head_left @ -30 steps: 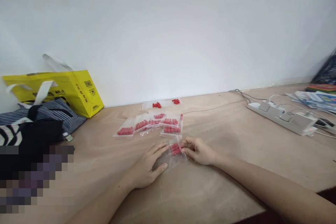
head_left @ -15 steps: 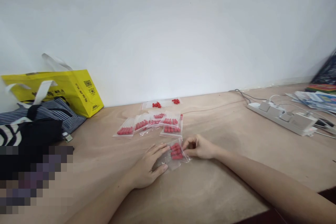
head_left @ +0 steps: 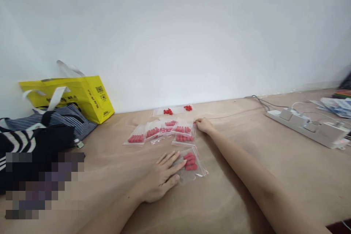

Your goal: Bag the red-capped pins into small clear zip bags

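Observation:
My left hand [head_left: 161, 177] lies flat with spread fingers on the left part of a clear zip bag [head_left: 199, 168]. Inside that bag several red peg-like pieces [head_left: 191, 161] sit in a stack. Farther back, my right hand [head_left: 205, 125] reaches to the right edge of a group of filled clear bags [head_left: 161, 131]. Its fingertips are pinched at a small red piece [head_left: 195, 121] beside those bags; the fingers partly hide it. Red pieces in rows show through the grouped bags, which overlap one another.
Against the wall lies a clear sheet or bag [head_left: 157, 112] with small red bits [head_left: 168, 111] on it. A yellow bag [head_left: 93, 98] and dark striped clothing [head_left: 55, 135] stand at left. To the right are a power strip [head_left: 307, 128] with cables and some papers [head_left: 334, 106].
My right hand has left the near bag and moved away from me to the red piece by the grouped bags. My left hand stays on the near bag. The view has shifted slightly.

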Demonstrator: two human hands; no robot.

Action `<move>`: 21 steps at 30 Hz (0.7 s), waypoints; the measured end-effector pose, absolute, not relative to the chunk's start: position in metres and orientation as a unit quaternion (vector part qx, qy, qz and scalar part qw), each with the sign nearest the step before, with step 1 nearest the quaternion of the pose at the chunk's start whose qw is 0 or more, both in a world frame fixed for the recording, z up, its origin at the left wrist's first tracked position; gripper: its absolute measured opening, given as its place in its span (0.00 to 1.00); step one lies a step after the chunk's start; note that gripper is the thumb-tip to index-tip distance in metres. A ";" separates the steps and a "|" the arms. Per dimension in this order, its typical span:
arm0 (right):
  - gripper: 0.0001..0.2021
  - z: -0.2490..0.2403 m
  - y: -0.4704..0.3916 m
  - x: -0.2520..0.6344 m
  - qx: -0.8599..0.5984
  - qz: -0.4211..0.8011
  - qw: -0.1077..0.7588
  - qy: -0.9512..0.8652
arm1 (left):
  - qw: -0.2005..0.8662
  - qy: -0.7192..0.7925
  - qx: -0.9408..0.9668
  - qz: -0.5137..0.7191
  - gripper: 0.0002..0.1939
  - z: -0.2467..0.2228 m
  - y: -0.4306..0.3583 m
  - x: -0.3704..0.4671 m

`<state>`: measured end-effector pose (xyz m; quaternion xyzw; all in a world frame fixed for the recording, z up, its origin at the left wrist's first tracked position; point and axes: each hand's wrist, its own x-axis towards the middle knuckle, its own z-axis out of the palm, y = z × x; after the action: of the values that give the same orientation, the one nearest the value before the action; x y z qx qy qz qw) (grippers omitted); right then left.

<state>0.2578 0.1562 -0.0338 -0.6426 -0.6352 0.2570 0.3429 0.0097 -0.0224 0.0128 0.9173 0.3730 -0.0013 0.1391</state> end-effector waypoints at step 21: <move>0.10 -0.027 0.149 0.295 -0.522 0.441 0.334 -0.649 | 0.137 0.365 0.921 0.025 0.24 0.010 -0.023 0.011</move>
<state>0.2947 0.1493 -0.0271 -0.5219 -0.6491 0.4410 0.3345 0.0108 -0.0235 0.0105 0.9206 0.3647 0.0252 0.1370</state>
